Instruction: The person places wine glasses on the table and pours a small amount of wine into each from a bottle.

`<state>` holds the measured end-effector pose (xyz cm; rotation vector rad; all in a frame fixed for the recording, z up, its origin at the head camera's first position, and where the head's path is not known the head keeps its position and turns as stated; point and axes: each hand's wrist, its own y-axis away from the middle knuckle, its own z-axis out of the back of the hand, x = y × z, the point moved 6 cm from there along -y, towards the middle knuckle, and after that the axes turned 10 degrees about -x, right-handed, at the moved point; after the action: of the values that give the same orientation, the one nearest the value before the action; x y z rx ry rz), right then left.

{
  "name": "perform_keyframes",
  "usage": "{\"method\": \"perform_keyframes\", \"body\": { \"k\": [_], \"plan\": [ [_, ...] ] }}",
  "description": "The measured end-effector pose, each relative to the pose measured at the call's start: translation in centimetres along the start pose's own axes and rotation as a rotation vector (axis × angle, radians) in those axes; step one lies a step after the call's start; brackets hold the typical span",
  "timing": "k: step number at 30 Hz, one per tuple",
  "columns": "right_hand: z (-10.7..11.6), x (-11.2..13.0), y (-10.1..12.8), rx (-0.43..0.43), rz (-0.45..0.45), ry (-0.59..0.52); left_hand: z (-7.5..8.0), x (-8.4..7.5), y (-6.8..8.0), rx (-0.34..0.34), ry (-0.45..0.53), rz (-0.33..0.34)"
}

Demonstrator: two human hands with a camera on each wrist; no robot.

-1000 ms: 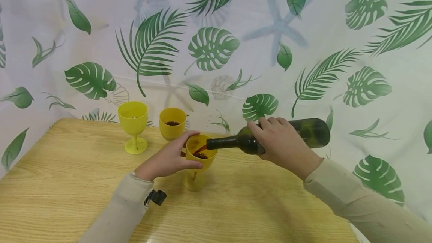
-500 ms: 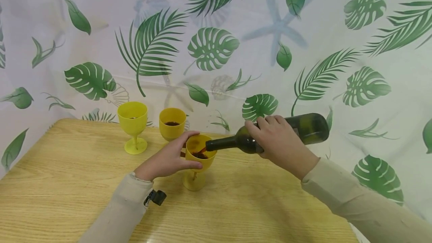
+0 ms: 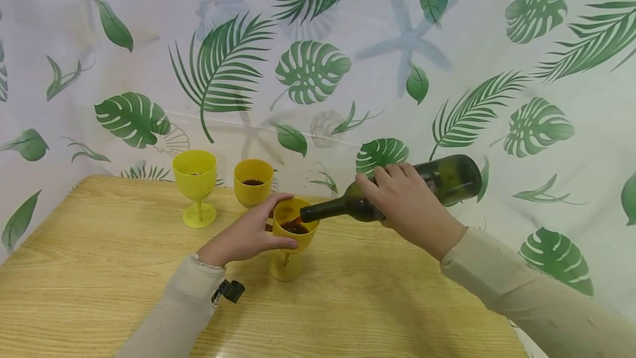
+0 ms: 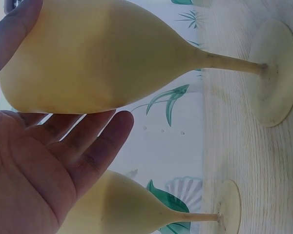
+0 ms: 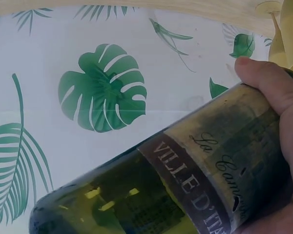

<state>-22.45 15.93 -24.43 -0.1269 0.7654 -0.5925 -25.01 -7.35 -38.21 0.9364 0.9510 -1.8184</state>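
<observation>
My left hand [image 3: 248, 235] holds a yellow goblet [image 3: 307, 241] by its bowl, thumb on the near side and fingers on the far side. The goblet's foot rests on the table; the left wrist view shows the bowl [image 4: 93, 53] between thumb and fingers. My right hand [image 3: 412, 206] grips a green glass wine bottle [image 3: 454, 178] round its body, with the base raised. The bottle's mouth is over the goblet's rim, and dark reddish liquid [image 3: 295, 228] runs from it into the bowl. A printed paper label [image 5: 210, 156] appears in the right wrist view.
Behind the left hand stand a lighter yellow goblet [image 3: 195, 181] and an orange-yellow goblet [image 3: 253, 195], each with dark liquid inside. They stand near the back edge of the wooden table [image 3: 124, 269]. A leaf-printed white curtain [image 3: 318, 15] hangs behind.
The bottle's base has risen, tilting the bottle more steeply, and its mouth has shifted slightly left. The right hand has moved a little left with it. The left hand and goblet stay still.
</observation>
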Motion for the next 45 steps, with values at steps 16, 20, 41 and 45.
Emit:
{"method": "perform_keyframes", "body": {
  "k": [16, 20, 41, 45],
  "plan": [
    [0.7, 0.2, -1.0, -0.003, 0.028, 0.048, 0.0, 0.0, -0.2, 0.001, -0.002, 0.014],
    [0.7, 0.3, -1.3, -0.019, 0.037, 0.07, 0.0, 0.2, -0.2, 0.001, -0.007, 0.021],
    [1.5, 1.1, -2.4, -0.04, 0.078, 0.139, 0.0, 0.2, -0.1, 0.0, 0.013, 0.023],
    [1.5, 1.2, -2.7, -0.042, 0.085, 0.167, 0.0, 0.2, -0.1, 0.0, 0.011, 0.016]
  ]
}}
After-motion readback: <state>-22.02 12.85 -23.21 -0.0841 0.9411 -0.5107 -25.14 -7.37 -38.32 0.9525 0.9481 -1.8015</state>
